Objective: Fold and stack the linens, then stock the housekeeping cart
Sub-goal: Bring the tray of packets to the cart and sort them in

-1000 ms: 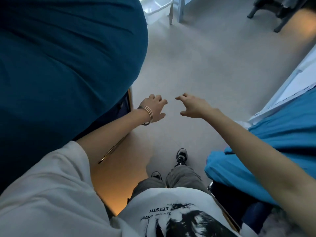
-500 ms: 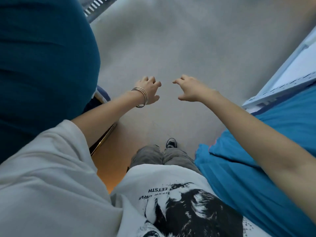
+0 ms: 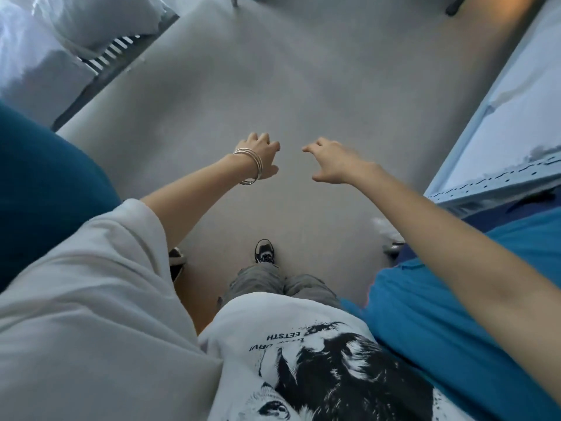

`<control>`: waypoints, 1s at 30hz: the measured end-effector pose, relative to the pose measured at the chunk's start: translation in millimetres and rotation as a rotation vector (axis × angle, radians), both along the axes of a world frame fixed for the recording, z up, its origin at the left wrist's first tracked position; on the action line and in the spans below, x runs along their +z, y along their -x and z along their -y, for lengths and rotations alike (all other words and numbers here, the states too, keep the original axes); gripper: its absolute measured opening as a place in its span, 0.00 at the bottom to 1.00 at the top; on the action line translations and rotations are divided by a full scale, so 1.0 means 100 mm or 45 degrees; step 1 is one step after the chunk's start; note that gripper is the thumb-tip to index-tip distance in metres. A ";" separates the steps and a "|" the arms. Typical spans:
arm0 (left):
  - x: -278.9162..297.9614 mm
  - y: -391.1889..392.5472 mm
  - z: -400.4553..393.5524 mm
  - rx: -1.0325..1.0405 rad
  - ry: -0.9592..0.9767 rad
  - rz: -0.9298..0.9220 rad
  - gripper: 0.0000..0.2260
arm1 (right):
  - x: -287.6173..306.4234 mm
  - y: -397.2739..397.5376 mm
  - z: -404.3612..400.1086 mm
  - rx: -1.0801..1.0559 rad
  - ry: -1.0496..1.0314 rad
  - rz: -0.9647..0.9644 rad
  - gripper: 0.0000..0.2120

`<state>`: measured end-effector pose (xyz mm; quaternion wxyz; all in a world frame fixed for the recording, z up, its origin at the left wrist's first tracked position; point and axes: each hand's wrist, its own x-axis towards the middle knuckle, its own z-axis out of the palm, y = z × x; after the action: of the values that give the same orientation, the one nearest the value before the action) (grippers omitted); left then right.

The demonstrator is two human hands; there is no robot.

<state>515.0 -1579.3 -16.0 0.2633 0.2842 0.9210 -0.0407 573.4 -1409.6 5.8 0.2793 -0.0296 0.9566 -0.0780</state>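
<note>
Head view shows your two arms stretched forward over the grey floor [image 3: 303, 86], both hands at the same height and close to each other, but not touching. Your left hand [image 3: 262, 156] has a released grip: the fingers are loosely curled and hold nothing, and thin metal bangles [image 3: 252, 165] sit on its wrist. Your right hand [image 3: 332, 161] also has a released grip, with the fingers bent downward and spread a little, and nothing between them.

To the left of your left grip, well apart from it, you have a dark teal linen [image 3: 45, 189] that fills the left edge. To the right of your right grip and below your right forearm, a brighter blue linen [image 3: 449, 314] lies in folds; the forearm passes over it, and I cannot tell if they touch. Far ahead and to the left of your left grip, white bedding [image 3: 45, 41] rests on a grey slatted frame [image 3: 121, 53]. To the right of your right grip a pale blue flat surface [image 3: 516, 117] runs along the edge. Under both grips you see your shoe [image 3: 264, 251] on the floor.
</note>
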 end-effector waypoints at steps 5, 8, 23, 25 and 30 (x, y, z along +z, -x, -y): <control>0.02 0.64 -0.11 -0.021 -0.005 -0.004 0.24 | 0.00 0.66 -0.11 0.013 -0.039 0.013 0.31; 0.01 0.90 -0.11 -0.024 0.005 -0.003 0.24 | 0.00 1.05 -0.15 0.065 -0.030 0.028 0.30; -0.06 2.41 -0.45 0.406 0.023 0.021 0.24 | 0.00 3.23 -0.64 0.469 -0.038 0.037 0.29; -0.04 2.60 -0.44 0.455 0.023 0.013 0.23 | 0.00 3.46 -0.63 0.511 -0.040 0.046 0.29; 0.02 3.11 -0.29 0.542 0.023 -0.042 0.24 | 0.02 4.13 -0.46 0.615 -0.035 0.022 0.29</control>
<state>203.7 -1550.0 -14.2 0.2534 0.0801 0.9640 0.0032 160.3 -1363.1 7.7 0.2985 -0.2529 0.9203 0.0039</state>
